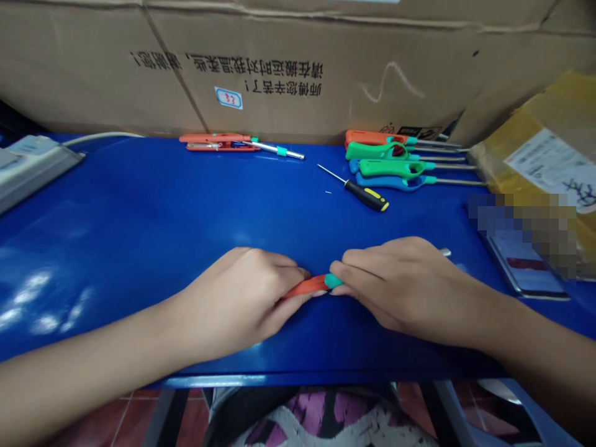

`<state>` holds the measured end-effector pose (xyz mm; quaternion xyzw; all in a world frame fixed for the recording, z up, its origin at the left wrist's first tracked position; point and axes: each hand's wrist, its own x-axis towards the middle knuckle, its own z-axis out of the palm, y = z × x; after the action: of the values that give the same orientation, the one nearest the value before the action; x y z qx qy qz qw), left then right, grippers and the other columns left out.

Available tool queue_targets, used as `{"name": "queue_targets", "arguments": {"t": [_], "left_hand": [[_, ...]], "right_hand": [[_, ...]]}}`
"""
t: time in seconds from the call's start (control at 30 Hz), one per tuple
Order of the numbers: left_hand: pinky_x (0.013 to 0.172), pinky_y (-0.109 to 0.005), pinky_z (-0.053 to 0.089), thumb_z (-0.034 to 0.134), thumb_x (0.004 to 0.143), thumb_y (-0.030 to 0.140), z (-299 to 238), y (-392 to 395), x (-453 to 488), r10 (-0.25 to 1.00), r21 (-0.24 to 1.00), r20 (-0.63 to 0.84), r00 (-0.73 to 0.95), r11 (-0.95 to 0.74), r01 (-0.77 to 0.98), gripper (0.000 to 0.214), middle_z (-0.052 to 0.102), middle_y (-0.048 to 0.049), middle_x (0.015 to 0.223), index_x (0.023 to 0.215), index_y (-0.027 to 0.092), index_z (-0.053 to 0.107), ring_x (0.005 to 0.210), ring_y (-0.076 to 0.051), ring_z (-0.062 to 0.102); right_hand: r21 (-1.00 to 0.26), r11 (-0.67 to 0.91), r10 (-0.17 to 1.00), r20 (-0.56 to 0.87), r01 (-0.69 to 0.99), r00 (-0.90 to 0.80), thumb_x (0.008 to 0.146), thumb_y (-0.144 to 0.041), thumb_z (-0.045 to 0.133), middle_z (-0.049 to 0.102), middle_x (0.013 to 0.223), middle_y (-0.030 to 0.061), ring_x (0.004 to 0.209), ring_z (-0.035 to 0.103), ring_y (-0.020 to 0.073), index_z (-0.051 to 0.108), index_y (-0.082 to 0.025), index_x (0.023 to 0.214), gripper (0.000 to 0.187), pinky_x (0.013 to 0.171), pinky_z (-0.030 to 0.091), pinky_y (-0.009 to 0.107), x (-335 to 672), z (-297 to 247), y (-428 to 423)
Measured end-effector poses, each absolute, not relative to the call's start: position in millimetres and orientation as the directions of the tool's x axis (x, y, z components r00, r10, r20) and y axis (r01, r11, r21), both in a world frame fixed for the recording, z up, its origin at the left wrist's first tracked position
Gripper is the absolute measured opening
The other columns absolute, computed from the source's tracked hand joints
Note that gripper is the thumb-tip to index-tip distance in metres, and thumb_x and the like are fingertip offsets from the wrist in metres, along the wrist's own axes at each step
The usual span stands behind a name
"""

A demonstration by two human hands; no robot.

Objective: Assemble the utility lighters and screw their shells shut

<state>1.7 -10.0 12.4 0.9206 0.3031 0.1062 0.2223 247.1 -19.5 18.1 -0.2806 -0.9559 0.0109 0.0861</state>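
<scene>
Both my hands grip one long lighter (pixel 311 285) low over the blue table (pixel 139 223). My left hand (pixel 242 298) is closed round its orange handle. My right hand (pixel 400 285) is closed over the teal collar and the metal tube, whose tip (pixel 446 252) pokes out beyond my knuckles. Most of the lighter is hidden under my fingers.
Several orange, green and blue lighters (pixel 391 166) lie in a row at the back right, with a black-and-yellow screwdriver (pixel 365 194) beside them. An opened orange lighter (pixel 218 142) lies at the back middle. A cardboard box (pixel 298 62) walls the rear. A phone (pixel 526 264) and a yellow parcel (pixel 549 149) lie right; a power strip (pixel 28 167) lies left.
</scene>
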Motion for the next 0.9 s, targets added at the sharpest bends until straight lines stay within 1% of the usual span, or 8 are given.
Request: {"name": "queue_targets", "arguments": {"t": [0.13,0.23,0.33,0.47,0.57,0.7,0.8,0.9], "left_hand": [[0.061,-0.028,0.048,0.045,0.105,0.033,12,-10,1,0.604,0.465,0.042,0.796,-0.717,0.519,0.037,0.069,-0.0025,0.077,0.089,0.017,0.075,0.066,-0.016,0.067],[0.061,-0.028,0.047,0.046,0.105,0.033,12,-8,1,0.597,0.458,0.025,0.802,-0.72,0.521,0.037,0.069,-0.0031,0.076,0.087,0.017,0.074,0.065,-0.016,0.066],[0.059,-0.027,0.044,0.048,0.104,0.034,14,-3,2,0.614,0.493,0.005,0.789,-0.688,0.532,0.037,0.067,-0.0024,0.074,0.082,0.017,0.073,0.063,-0.015,0.063],[0.056,-0.025,0.037,0.06,0.098,0.041,21,7,0,0.635,0.556,0.011,0.773,-0.646,0.523,0.033,0.06,0.0014,0.069,0.078,0.016,0.067,0.057,-0.011,0.053],[0.056,-0.025,0.034,0.067,0.092,0.049,23,16,-7,0.647,0.534,0.041,0.761,-0.658,0.531,0.037,0.053,0.0044,0.066,0.075,0.017,0.06,0.056,-0.009,0.047],[0.059,-0.025,0.034,0.052,0.102,0.046,20,24,-13,0.706,0.495,0.004,0.708,-0.616,0.612,0.037,0.055,0.0031,0.069,0.078,0.018,0.056,0.061,-0.011,0.051],[0.068,-0.027,0.04,0.044,0.104,0.049,15,25,-11,0.716,0.488,-0.013,0.698,-0.605,0.629,0.037,0.062,-0.0008,0.084,0.09,0.019,0.06,0.077,-0.016,0.059],[0.081,-0.031,0.045,0.034,0.107,0.047,8,22,-8,0.722,0.5,0.008,0.692,-0.603,0.622,0.04,0.066,-0.0046,0.1,0.106,0.019,0.062,0.092,-0.02,0.063]], "right_hand": [[-0.063,0.846,0.533,0.169,0.53,-0.829,0.101,-0.016,0.045,0.063,0.073,0.0007,0.059,0.049,0.0138,0.069,-0.015,0.091,0.025,0.053,0.023,0.033,245,17,-19],[-0.063,0.841,0.54,0.134,0.537,-0.831,0.101,-0.017,0.045,0.064,0.075,0.0017,0.061,0.051,0.0143,0.07,-0.015,0.094,0.026,0.053,0.024,0.033,244,16,-18],[-0.069,0.83,0.558,0.099,0.553,-0.824,0.102,-0.02,0.047,0.067,0.08,0.0027,0.063,0.054,0.0151,0.07,-0.016,0.098,0.024,0.054,0.025,0.033,244,17,-17],[-0.118,0.756,0.653,0.068,0.643,-0.755,0.103,-0.029,0.046,0.066,0.081,0.0004,0.064,0.056,0.0154,0.07,-0.021,0.101,0.025,0.056,0.029,0.031,250,24,-12],[-0.193,0.708,0.701,0.074,0.68,-0.709,0.104,-0.031,0.046,0.069,0.088,0.0009,0.076,0.063,0.0158,0.07,-0.022,0.107,0.026,0.064,0.037,0.03,262,27,-1],[-0.227,0.686,0.726,0.146,0.692,-0.672,0.102,-0.03,0.049,0.071,0.098,0.0041,0.087,0.066,0.0171,0.07,-0.019,0.108,0.024,0.074,0.043,0.029,276,24,14],[-0.273,0.669,0.739,0.143,0.691,-0.659,0.101,-0.03,0.052,0.072,0.1,0.0043,0.089,0.066,0.0174,0.07,-0.02,0.106,0.021,0.076,0.044,0.029,276,19,20],[-0.288,0.613,0.789,0.176,0.736,-0.589,0.098,-0.029,0.057,0.074,0.096,0.0043,0.085,0.067,0.018,0.069,-0.02,0.1,0.015,0.073,0.044,0.029,273,14,20]]}}
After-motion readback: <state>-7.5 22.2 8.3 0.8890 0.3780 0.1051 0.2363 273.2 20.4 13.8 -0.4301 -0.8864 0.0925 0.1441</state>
